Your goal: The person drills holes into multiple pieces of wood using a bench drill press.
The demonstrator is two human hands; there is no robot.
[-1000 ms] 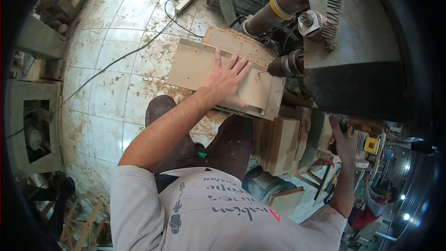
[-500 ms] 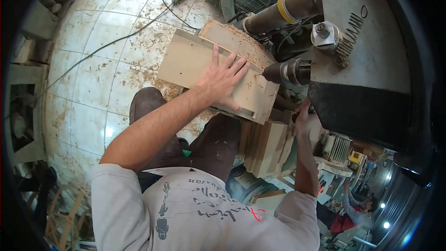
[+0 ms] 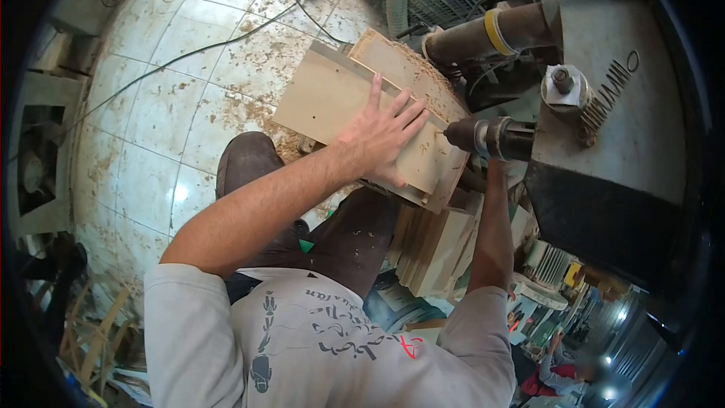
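My left hand (image 3: 385, 132) lies flat with fingers spread on a pale wooden board (image 3: 321, 94) that has small dark drilled holes. The board rests on a wood-edged drill table (image 3: 404, 60) dusted with shavings, against a fence strip along its far side. Just right of my fingers, the drill chuck (image 3: 483, 136) points down at the board's right end, its bit tip right at the surface. My right forearm reaches up beside the machine, and my right hand (image 3: 504, 169) is mostly hidden behind the chuck and machine head, fingers out of sight.
The drill press head (image 3: 612, 106) with a coil spring (image 3: 606, 98) fills the right side. Stacked wooden boards (image 3: 434, 249) stand below the table, beside a blue bucket (image 3: 396, 306). A black cable (image 3: 204, 44) crosses the shavings-strewn tiled floor. Another person (image 3: 555, 378) is at lower right.
My right hand has moved up and behind the chuck, from a spot lower beside the machine head. The view has shifted slightly; my left hand stays flat on the board.
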